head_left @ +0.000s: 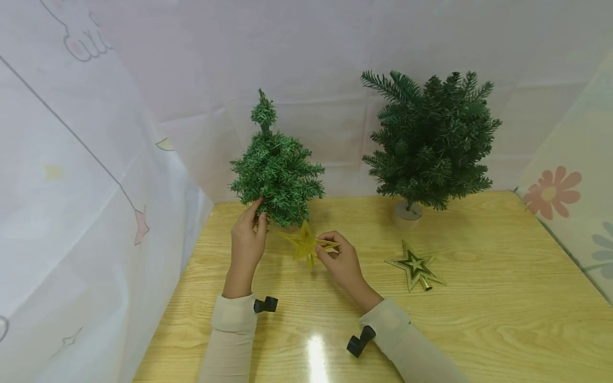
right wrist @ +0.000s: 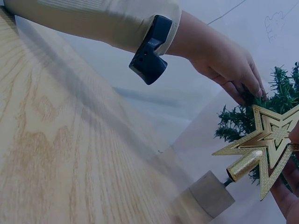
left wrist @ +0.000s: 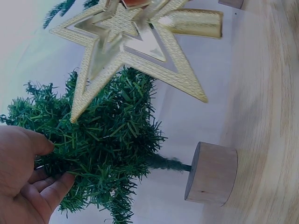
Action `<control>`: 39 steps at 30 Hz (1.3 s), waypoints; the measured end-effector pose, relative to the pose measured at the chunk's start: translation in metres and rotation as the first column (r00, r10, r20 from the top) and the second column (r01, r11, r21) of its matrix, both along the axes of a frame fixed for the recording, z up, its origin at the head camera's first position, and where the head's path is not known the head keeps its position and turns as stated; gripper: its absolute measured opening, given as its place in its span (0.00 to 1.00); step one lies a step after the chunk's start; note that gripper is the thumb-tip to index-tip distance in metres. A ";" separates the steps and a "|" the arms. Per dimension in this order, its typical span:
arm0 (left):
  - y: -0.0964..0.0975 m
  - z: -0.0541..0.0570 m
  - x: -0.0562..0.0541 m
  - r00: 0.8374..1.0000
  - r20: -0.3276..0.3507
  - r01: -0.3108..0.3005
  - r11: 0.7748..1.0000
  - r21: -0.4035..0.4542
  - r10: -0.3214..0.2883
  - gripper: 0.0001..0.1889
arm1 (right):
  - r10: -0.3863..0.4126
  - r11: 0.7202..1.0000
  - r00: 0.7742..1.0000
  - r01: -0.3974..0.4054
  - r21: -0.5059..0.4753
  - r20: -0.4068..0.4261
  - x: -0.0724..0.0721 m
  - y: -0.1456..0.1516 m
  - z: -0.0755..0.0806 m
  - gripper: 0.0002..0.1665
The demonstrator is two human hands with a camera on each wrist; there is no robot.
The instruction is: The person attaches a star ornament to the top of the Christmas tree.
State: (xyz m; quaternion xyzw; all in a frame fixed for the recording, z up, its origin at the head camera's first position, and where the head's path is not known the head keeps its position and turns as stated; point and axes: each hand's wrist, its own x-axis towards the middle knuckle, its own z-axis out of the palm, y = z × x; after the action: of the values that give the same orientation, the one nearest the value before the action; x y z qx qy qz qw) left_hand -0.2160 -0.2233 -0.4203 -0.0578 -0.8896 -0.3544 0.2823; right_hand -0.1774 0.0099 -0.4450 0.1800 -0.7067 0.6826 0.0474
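Note:
A small artificial Christmas tree (head_left: 280,170) stands at the back left, its thin top leaning slightly left. My left hand (head_left: 246,242) is at its lower left branches, thumb and fingers bent around some greenery; in the left wrist view, needles (left wrist: 100,154) partly hide the fingertips. In front of the tree, my right hand (head_left: 344,263) pinches a gold star tree topper (head_left: 305,243) by one side. The topper's hollow stem (right wrist: 245,166) points down toward the table in the right wrist view. The tree's round wooden base (left wrist: 211,173) rests on the table.
A larger, darker Christmas tree (head_left: 433,141) on a wooden base (head_left: 407,215) stands at the back right. A second gold star topper (head_left: 415,266) lies on the wooden table (head_left: 503,298) to the right. Printed cloth (head_left: 325,48) hangs behind and at both sides.

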 end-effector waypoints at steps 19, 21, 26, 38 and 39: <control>0.001 0.000 0.000 1.000 0.017 -0.003 1.000 0.008 0.003 0.22 | 0.018 0.997 0.999 -0.020 -0.077 -0.026 0.005 0.004 0.015 0.10; 0.001 0.000 -0.001 1.000 0.015 0.003 1.000 0.018 -0.003 0.22 | 0.020 0.996 1.000 -0.022 -0.083 -0.023 0.006 0.004 0.017 0.10; 0.001 -0.001 -0.001 1.000 0.022 0.012 1.000 0.028 -0.012 0.23 | 0.031 0.994 0.999 -0.033 -0.102 -0.018 0.005 0.005 0.016 0.10; 0.001 0.000 0.000 0.999 0.034 0.000 1.000 0.012 0.000 0.22 | 0.023 0.990 0.999 -0.028 -0.138 -0.043 -0.008 0.008 -0.004 0.10; 0.001 0.000 0.000 0.999 0.033 -0.001 1.000 0.012 0.000 0.22 | 0.023 0.990 0.999 -0.029 -0.138 -0.049 -0.008 0.008 -0.003 0.10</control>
State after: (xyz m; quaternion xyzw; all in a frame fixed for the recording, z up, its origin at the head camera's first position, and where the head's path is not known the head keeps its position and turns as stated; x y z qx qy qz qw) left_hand -0.2164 -0.2220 -0.4207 -0.0500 -0.8921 -0.3605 0.2678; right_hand -0.1856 0.0179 -0.4480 0.2014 -0.6539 0.7261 0.0674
